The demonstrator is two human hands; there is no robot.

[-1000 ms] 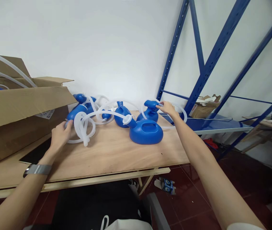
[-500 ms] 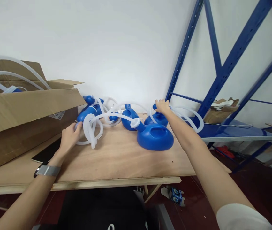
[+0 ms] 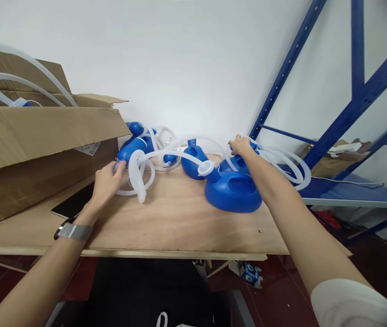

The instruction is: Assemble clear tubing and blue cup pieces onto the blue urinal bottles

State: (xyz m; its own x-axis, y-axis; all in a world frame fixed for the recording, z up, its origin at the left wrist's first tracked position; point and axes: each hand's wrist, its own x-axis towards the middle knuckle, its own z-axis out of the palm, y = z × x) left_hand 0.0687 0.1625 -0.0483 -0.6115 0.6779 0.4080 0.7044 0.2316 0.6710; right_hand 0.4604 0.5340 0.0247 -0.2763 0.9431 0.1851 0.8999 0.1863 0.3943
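My left hand (image 3: 109,182) is closed at the left of the table, its fingers pinching a translucent hose (image 3: 141,179) beside a blue plastic bottle (image 3: 132,149). That hose loops over the tabletop. My right hand (image 3: 240,144) reaches to the back right, its fingers closed at the top of another blue bottle (image 3: 235,163), partly hidden by the hand and forearm. In front of it lies a blue jug-like bottle (image 3: 233,193) with a moulded handle and a white cap (image 3: 206,168) joined to a hose. A further blue bottle (image 3: 192,162) stands just behind, to the left.
An open cardboard box (image 3: 50,131) with hoses sticking out takes up the left side. A dark flat tablet-like object (image 3: 74,202) lies by it on the wooden table (image 3: 176,227). Blue metal shelving (image 3: 285,63) stands at the right, against the white wall.
The view has turned a little, so the table things sit farther right. My right hand has shifted slightly over the rear bottle, and more hose loops show beside it. My left hand keeps its pinch.
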